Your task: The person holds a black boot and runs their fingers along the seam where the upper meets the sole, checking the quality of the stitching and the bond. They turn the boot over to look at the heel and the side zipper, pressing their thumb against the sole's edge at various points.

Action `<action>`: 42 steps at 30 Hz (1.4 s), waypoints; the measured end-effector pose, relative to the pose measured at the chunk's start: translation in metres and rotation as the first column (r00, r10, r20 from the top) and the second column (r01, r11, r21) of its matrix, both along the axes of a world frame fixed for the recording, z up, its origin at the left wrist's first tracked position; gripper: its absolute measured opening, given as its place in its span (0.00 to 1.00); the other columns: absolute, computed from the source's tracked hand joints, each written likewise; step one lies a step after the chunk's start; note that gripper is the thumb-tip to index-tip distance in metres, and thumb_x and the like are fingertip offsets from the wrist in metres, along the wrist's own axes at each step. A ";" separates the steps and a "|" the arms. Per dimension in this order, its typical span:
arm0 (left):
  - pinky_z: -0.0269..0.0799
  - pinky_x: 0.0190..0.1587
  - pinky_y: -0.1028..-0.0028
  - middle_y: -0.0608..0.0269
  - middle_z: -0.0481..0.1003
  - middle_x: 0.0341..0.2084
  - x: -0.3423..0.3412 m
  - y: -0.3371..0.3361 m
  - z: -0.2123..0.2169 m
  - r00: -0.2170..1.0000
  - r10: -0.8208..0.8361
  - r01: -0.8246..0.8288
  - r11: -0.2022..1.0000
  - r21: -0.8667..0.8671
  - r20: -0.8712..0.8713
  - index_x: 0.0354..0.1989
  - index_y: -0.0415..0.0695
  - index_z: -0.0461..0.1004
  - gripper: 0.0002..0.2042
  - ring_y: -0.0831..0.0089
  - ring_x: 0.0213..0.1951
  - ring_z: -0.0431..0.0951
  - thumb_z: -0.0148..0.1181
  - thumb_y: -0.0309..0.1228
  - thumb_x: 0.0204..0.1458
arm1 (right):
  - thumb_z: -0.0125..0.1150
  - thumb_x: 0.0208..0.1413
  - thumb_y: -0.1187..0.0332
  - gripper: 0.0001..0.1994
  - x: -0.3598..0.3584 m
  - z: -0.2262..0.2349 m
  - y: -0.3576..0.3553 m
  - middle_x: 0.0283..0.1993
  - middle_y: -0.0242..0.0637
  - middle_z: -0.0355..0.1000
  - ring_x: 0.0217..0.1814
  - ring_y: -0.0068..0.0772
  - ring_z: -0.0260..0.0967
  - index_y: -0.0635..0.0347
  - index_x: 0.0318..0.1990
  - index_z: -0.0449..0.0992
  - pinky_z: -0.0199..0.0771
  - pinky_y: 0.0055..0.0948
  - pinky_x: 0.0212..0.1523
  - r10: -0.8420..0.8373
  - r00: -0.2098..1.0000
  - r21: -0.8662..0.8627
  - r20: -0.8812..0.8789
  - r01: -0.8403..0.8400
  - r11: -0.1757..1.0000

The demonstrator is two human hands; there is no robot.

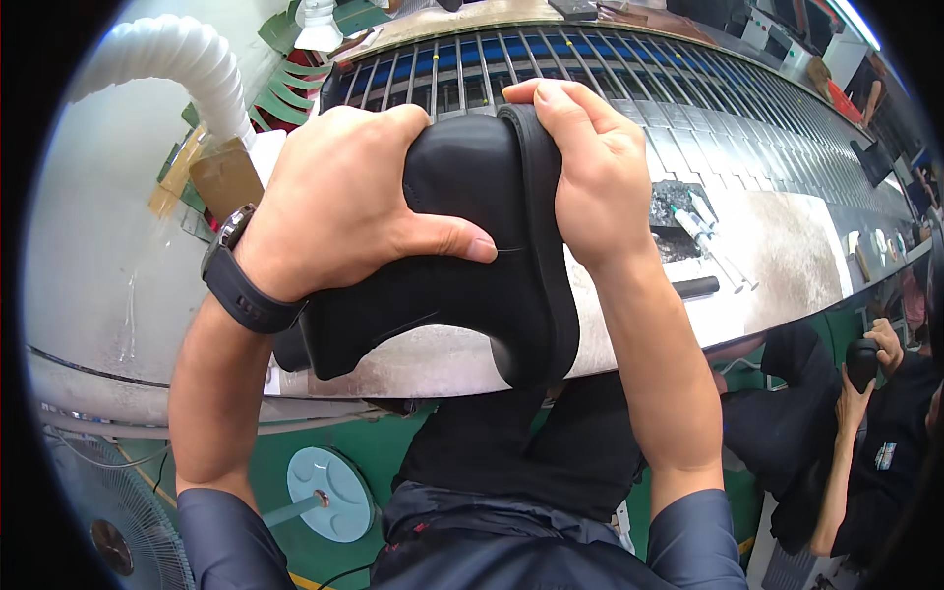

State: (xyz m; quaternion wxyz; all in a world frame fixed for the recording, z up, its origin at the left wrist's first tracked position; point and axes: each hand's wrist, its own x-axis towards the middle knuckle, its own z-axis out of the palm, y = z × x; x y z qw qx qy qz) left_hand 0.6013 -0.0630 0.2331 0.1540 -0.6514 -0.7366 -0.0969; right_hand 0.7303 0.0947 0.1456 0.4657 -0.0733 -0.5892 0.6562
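A black boot (pixel 462 182) with a thick black sole (pixel 543 246) is held up over the near edge of the bench, sole to the right. My left hand (pixel 339 197) is closed around the upper, thumb laid along its side; its fingertips are hidden behind the boot. Against the sole's far end, my right hand (pixel 600 167) is closed, fingers bent over the edge. A watch with a dark strap (pixel 251 285) is on my left wrist.
A conveyor of metal bars (pixel 472 69) runs along the far side. Syringe-like tubes (pixel 703 236) and a black cylinder (pixel 696 287) lie right of my forearm. A white flexible duct (pixel 187 64) hangs left. A co-worker's hand (pixel 888 342) holds a dark object. Below are a fan (pixel 113 521) and stool (pixel 339 472).
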 end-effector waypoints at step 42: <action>0.84 0.36 0.62 0.41 0.82 0.41 0.118 -0.135 -0.001 0.948 -0.166 0.240 0.933 -0.267 0.273 0.58 0.25 0.70 0.43 0.49 0.38 0.87 0.82 0.48 0.43 | 0.54 0.67 0.59 0.24 0.147 -0.008 -0.133 0.59 0.65 0.77 0.59 0.58 0.78 0.75 0.56 0.81 0.74 0.55 0.67 0.076 0.996 0.481 -0.052 -0.042 0.875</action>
